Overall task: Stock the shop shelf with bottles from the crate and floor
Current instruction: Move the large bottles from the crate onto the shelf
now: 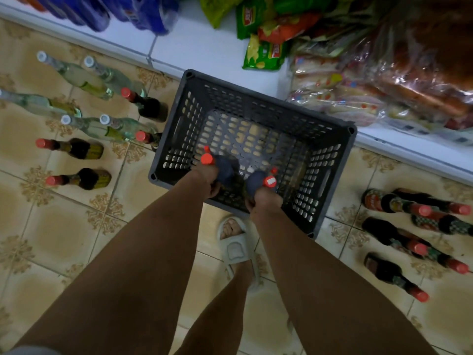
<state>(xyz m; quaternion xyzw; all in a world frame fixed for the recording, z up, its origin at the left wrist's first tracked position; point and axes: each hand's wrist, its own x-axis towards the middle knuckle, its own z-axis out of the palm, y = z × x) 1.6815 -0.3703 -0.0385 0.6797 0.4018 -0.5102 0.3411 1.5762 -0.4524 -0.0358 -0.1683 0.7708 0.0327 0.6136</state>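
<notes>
Stocking, step in hand: both hands lift the last dark bottles out of the crate, a judgement from how bare the crate bottom looks.
Shelf (204,47): white, low, along the top of the view; snack bags (263,51) and wrapped bread (358,98) lie on it, with bare board left of them, likely where the bottles go.
Floor (64,239): patterned tiles; bottles stand grouped by kind, probably so each sort goes up together.
Crate (330,160): dark perforated plastic, pushed against the shelf edge to keep the reach short.
Clear bottles (84,80): white caps, standing left of the crate.
Dark bottles, left group (82,149): red caps, near the clear ones.
Dark bottles, right group (399,234): red caps, right of the crate.
Left hand (207,180): its grip is curled round a red-capped bottle (222,166), held over the crate.
Right hand (263,201): its grip is wrapped round a second red-capped bottle (258,184), beside the first.
</notes>
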